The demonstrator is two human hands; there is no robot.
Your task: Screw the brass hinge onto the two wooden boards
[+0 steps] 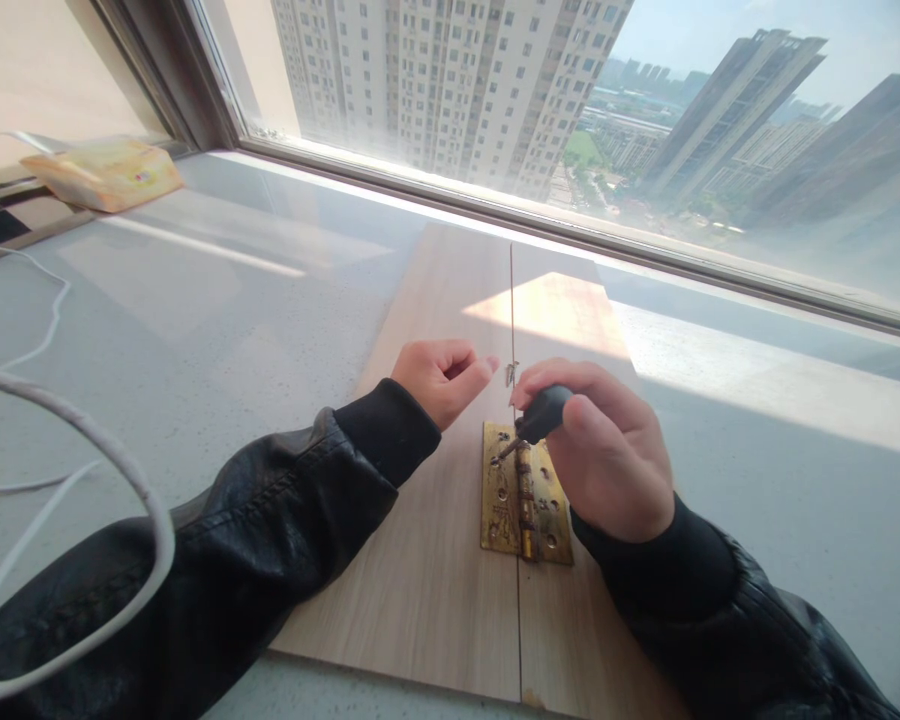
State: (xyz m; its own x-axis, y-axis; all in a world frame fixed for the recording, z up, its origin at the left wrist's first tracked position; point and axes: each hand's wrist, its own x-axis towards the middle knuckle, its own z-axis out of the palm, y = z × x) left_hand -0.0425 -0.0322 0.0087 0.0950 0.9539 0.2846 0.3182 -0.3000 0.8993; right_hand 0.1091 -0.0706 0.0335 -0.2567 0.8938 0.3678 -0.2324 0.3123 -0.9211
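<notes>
My right hand (607, 450) is wrapped round the black handle of a screwdriver (544, 415). The screwdriver leans down to the left, its tip at an upper hole in the left leaf of a brass hinge (501, 510). That hinge lies unfolded across the seam between two pale wooden boards (427, 570), its barrel along the seam. My left hand (442, 380) rests over the left board with curled fingers, thumb toward the seam; whether anything is in it I cannot make out. Just right of its thumb, a few small screws (511, 373) lie at the seam.
The boards lie on a speckled white sill (285, 330) below a large window (450, 100). A white cable (139, 480) loops in front of my left sleeve. At the far left, a yellowish soft pack (109, 175) stands by the window frame (187, 80).
</notes>
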